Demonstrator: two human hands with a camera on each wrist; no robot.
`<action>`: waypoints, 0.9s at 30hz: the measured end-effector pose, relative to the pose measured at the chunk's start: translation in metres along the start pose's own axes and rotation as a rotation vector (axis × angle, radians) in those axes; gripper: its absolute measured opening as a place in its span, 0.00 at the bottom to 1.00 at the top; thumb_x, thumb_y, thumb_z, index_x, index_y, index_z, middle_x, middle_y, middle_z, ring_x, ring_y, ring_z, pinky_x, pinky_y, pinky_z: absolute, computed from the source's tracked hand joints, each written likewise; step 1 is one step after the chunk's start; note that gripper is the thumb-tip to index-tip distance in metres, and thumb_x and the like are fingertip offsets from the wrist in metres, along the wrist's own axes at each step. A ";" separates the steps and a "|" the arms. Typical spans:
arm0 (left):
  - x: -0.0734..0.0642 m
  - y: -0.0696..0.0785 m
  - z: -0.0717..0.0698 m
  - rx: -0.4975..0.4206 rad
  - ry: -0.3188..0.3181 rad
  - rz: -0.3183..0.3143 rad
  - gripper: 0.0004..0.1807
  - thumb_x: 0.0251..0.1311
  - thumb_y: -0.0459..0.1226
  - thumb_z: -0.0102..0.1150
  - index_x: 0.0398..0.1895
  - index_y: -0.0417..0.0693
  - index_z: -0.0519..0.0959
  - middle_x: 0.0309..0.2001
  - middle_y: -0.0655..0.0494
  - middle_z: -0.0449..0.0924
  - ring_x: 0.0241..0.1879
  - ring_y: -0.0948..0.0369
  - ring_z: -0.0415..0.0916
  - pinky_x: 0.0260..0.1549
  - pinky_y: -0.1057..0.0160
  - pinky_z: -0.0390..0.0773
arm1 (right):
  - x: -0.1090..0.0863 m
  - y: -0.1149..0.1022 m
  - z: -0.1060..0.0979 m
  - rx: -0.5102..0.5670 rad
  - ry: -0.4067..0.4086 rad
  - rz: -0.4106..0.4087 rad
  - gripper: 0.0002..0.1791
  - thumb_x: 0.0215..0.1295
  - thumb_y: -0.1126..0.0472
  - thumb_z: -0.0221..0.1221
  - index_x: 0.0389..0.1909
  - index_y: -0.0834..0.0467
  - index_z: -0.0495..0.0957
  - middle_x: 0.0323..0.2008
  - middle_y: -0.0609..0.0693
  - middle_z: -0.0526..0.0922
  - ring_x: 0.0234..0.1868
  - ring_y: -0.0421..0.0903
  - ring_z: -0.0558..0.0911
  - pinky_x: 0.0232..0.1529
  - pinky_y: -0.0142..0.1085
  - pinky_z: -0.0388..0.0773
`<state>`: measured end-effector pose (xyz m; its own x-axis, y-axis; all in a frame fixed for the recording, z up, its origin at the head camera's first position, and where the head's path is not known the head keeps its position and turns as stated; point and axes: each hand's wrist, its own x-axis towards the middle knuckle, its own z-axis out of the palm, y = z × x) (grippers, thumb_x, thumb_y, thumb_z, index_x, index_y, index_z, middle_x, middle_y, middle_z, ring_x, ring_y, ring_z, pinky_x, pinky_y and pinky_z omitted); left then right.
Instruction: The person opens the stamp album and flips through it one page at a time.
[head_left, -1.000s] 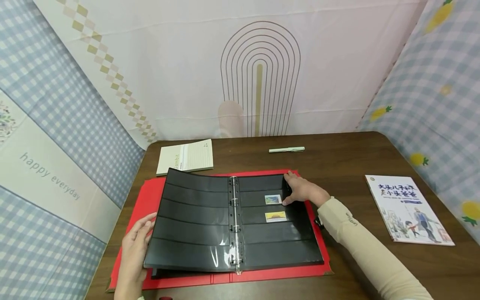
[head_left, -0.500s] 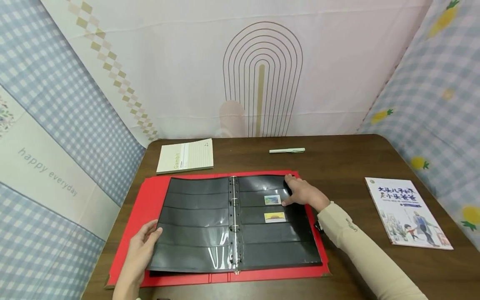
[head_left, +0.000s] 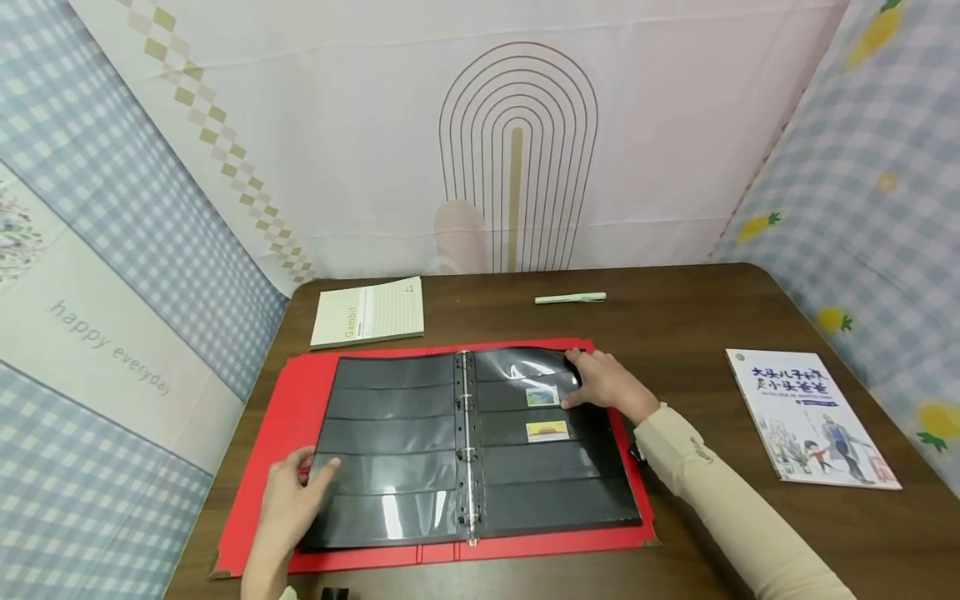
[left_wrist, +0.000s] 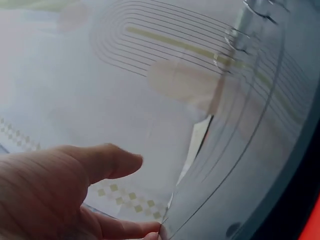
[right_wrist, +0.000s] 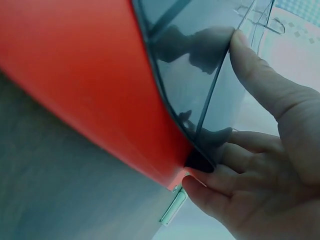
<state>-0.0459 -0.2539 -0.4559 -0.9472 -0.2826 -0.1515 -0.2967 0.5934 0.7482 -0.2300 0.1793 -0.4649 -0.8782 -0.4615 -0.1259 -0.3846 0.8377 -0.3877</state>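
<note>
A red stamp album (head_left: 300,400) lies spread on the table, with metal rings (head_left: 468,454) down its middle. Its black left page (head_left: 393,433) shows no stamps. On the right page (head_left: 558,504) sit a blue-green stamp (head_left: 542,396) and a yellow stamp (head_left: 547,431). My left hand (head_left: 292,500) is at the left page's outer edge; in the left wrist view its thumb (left_wrist: 117,162) stands off the page while lower fingertips touch the edge. My right hand (head_left: 607,385) pinches the right page near its upper outer corner, thumb on top and fingers at the edge.
Behind the album's left side lies a notepad (head_left: 367,312). A pale green pen (head_left: 570,298) is near the table's back edge. At the right lies a white picture book (head_left: 810,417). A small black object (head_left: 334,593) shows at the front edge of view.
The left page has come down flat from its lifted tilt. My left hand has moved rightward along with its edge, thumb now over the page. My right hand stays at the right page.
</note>
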 end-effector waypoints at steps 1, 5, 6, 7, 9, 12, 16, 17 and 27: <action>0.001 -0.001 0.001 0.035 0.021 0.019 0.34 0.68 0.42 0.61 0.66 0.23 0.66 0.56 0.27 0.68 0.54 0.40 0.69 0.49 0.44 0.71 | 0.000 0.000 0.000 -0.004 0.004 -0.002 0.47 0.50 0.52 0.79 0.65 0.72 0.69 0.55 0.67 0.79 0.55 0.65 0.78 0.57 0.56 0.75; 0.003 -0.001 0.006 0.111 0.053 0.047 0.35 0.62 0.41 0.66 0.61 0.20 0.69 0.48 0.28 0.70 0.50 0.39 0.68 0.47 0.43 0.70 | 0.001 0.001 0.001 -0.019 0.020 -0.016 0.44 0.50 0.51 0.79 0.63 0.70 0.72 0.50 0.63 0.81 0.49 0.61 0.79 0.53 0.55 0.76; 0.004 -0.001 0.007 0.120 0.049 0.043 0.36 0.61 0.42 0.67 0.61 0.20 0.68 0.48 0.27 0.70 0.51 0.37 0.68 0.48 0.41 0.70 | 0.001 0.001 0.001 -0.025 0.024 -0.018 0.44 0.50 0.51 0.79 0.63 0.69 0.72 0.49 0.62 0.81 0.48 0.60 0.80 0.52 0.54 0.76; 0.005 -0.001 0.008 0.126 0.046 0.036 0.37 0.61 0.42 0.67 0.61 0.19 0.68 0.48 0.26 0.70 0.52 0.35 0.67 0.49 0.39 0.70 | 0.001 0.001 0.001 -0.032 0.029 -0.021 0.44 0.50 0.51 0.79 0.62 0.69 0.73 0.47 0.61 0.82 0.47 0.59 0.80 0.52 0.54 0.77; 0.006 -0.001 0.011 0.141 0.026 0.010 0.39 0.60 0.42 0.68 0.62 0.18 0.66 0.50 0.23 0.68 0.54 0.31 0.64 0.50 0.36 0.69 | 0.001 0.000 0.001 -0.044 0.037 -0.027 0.44 0.49 0.51 0.79 0.62 0.69 0.73 0.47 0.61 0.82 0.46 0.58 0.81 0.51 0.53 0.77; 0.007 -0.002 0.016 0.166 -0.014 -0.047 0.41 0.61 0.43 0.68 0.63 0.18 0.62 0.53 0.19 0.63 0.58 0.25 0.57 0.52 0.32 0.66 | -0.001 -0.002 0.001 -0.039 0.032 -0.021 0.45 0.49 0.52 0.79 0.64 0.69 0.72 0.47 0.61 0.82 0.46 0.57 0.81 0.52 0.53 0.78; 0.007 -0.003 0.021 0.192 -0.039 -0.105 0.44 0.59 0.43 0.69 0.65 0.18 0.59 0.58 0.15 0.55 0.60 0.23 0.51 0.54 0.29 0.63 | -0.002 -0.006 0.001 -0.014 0.030 -0.016 0.44 0.50 0.55 0.79 0.64 0.69 0.70 0.47 0.62 0.82 0.45 0.56 0.82 0.51 0.53 0.79; 0.006 -0.002 0.022 0.200 -0.035 -0.111 0.45 0.59 0.43 0.70 0.65 0.18 0.59 0.58 0.14 0.54 0.60 0.23 0.51 0.54 0.29 0.63 | -0.002 -0.006 0.001 -0.011 0.035 -0.015 0.44 0.50 0.55 0.79 0.64 0.70 0.70 0.47 0.61 0.82 0.44 0.56 0.82 0.51 0.53 0.79; 0.003 0.006 0.030 0.276 0.033 -0.103 0.48 0.56 0.40 0.73 0.71 0.25 0.55 0.60 0.19 0.52 0.59 0.27 0.50 0.48 0.28 0.59 | -0.004 -0.010 0.006 0.069 0.130 0.075 0.43 0.49 0.60 0.79 0.65 0.66 0.70 0.53 0.65 0.79 0.57 0.63 0.75 0.52 0.57 0.76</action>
<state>-0.0543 -0.2294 -0.4714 -0.9070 -0.3742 -0.1931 -0.4177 0.7416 0.5250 -0.2214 0.1711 -0.4665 -0.9349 -0.3527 -0.0393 -0.2999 0.8444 -0.4438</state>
